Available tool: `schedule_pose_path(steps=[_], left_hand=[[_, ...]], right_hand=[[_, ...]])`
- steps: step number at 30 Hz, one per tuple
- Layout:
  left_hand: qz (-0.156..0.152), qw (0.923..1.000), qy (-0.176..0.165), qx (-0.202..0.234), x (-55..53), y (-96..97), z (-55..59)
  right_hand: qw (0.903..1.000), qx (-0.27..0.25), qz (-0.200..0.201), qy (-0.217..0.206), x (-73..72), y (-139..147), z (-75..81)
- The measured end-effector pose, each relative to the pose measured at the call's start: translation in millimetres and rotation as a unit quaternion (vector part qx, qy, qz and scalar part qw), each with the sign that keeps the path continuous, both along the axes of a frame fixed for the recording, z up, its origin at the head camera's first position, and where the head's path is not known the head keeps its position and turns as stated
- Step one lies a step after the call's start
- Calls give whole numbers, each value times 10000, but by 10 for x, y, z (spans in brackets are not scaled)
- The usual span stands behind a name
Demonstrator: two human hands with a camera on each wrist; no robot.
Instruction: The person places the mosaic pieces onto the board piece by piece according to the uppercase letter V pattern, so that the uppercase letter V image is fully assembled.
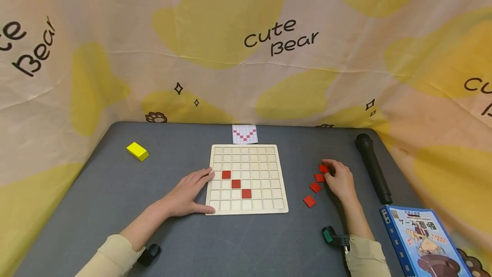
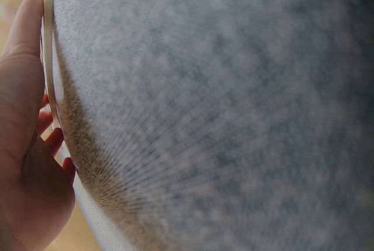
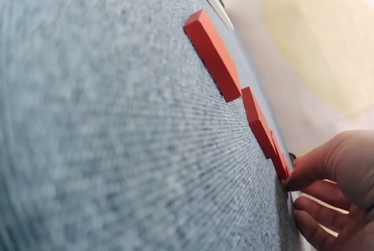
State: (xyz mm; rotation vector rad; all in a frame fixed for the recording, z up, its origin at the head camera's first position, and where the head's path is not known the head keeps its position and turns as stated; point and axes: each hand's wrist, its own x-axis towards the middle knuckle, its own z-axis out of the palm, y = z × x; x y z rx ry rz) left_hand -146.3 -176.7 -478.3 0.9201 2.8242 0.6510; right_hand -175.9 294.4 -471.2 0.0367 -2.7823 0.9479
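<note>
A cream board (image 1: 282, 207) with a square grid lies on the grey table, holding red tiles (image 1: 236, 184) in a diagonal run of three. My left hand (image 1: 186, 193) rests at the board's left edge, fingers spread, thumb near its lower corner; the left wrist view shows the thumb (image 2: 26, 23) along the rim. To the board's right, loose red tiles (image 1: 309, 201) lie in a slanting row. At the row's far end my right hand (image 1: 341, 181) pinches the farthest red tile (image 1: 323, 168) between thumb and index finger. In the right wrist view, nearer red tiles (image 3: 213, 55) lie flat.
Behind the board lies a small card (image 1: 244, 134) printed with a V of red squares on a grid. A yellow block (image 1: 137, 151) sits at the far left. On the right are a black microphone (image 1: 373, 168) and a blue book (image 1: 424, 243). A patterned cloth (image 1: 215, 54) hangs behind.
</note>
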Motion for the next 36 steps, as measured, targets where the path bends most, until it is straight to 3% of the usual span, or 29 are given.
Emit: schedule_pose_path(steps=[5, 20, 36], left_hand=[[-7, 10000, -31, 0, -2, 0, 0], [35, 10000, -75, -39, -1, 12, 11], [92, 9998, -134, -93, 2, 5, -9]], right_hand=[[9998, -5, 144, -107, -11, -12, 12], [10000, -31, 25, 22, -53, -40, -38], [9968, -634, 476, -139, -123, -621, 3]])
